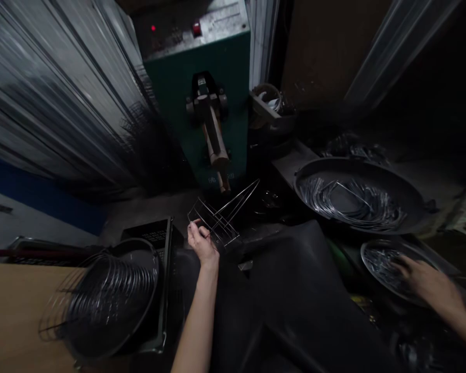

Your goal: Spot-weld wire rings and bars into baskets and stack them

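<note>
One wire frame (226,224) before one green machine (213,114): my left hand (200,241) is gripping it, fingers curled. My right hand (427,280) is resting in one bowl (363,254); I cannot tell its grasp.

Dim light leaves the upper right nearly black, with pale glints on the curved wires (314,199) and blur softening the right hand (431,285) (a small red indicator (153,28) glows).
</note>
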A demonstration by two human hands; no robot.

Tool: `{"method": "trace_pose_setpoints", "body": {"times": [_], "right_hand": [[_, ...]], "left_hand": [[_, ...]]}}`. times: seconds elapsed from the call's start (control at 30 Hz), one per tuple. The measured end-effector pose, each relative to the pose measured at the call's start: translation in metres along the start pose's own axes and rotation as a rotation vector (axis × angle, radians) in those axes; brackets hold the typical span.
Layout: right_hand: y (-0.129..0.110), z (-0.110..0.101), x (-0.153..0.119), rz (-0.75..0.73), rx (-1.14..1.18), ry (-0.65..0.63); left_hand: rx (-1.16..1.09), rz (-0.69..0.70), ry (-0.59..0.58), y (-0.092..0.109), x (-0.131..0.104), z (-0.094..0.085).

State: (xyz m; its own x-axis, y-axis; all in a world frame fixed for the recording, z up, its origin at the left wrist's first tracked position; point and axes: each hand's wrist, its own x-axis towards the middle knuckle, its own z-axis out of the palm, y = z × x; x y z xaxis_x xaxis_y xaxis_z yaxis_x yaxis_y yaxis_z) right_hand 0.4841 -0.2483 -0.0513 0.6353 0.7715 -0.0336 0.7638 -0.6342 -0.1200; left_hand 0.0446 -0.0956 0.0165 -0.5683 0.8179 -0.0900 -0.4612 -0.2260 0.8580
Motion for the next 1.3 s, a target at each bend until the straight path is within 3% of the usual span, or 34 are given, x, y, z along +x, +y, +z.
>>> {"method": "trace_pose_setpoints", "body": {"times": [0.07,0.13,0.2,0.27,0.4,0.47,0.6,0.73,0.97,1.3], "right_hand": [[-0.009,-0.012,-0.002,0.147,0.064,-0.058],[-0.026,-0.024,-0.005,0.279,0.183,-0.012],[-0.053,-0.034,-0.011,0.312,0.365,0.024],[-0.089,-0.040,-0.018,0.285,0.635,-0.054],[-0.167,-0.042,-0.037,0.142,1.218,-0.385],[-0.199,-0.043,-0.045,0.042,1.344,-0.467],[-0.245,-0.045,-0.053,-0.134,1.398,-0.492],[-0.281,-0.051,-0.053,-0.212,1.446,-0.459],[-0.335,-0.058,-0.048,-0.091,1.622,-0.657],[-0.361,-0.061,-0.050,-0.058,1.712,-0.651]], "left_hand": [[-0.005,0.006,0.017,0.001,0.003,0.000],[-0.004,0.014,0.025,0.001,0.007,-0.002],[-0.003,0.022,0.028,0.001,0.011,-0.003],[0.000,0.025,0.031,0.002,0.015,-0.005],[0.013,0.033,0.034,0.003,0.021,-0.009],[0.020,0.032,0.034,0.005,0.023,-0.012],[0.030,0.043,0.032,0.005,0.025,-0.016],[0.033,0.057,0.032,0.004,0.027,-0.017],[0.014,0.024,0.052,0.005,0.030,-0.018],[0.099,0.021,0.055,0.003,0.033,-0.022]]}}
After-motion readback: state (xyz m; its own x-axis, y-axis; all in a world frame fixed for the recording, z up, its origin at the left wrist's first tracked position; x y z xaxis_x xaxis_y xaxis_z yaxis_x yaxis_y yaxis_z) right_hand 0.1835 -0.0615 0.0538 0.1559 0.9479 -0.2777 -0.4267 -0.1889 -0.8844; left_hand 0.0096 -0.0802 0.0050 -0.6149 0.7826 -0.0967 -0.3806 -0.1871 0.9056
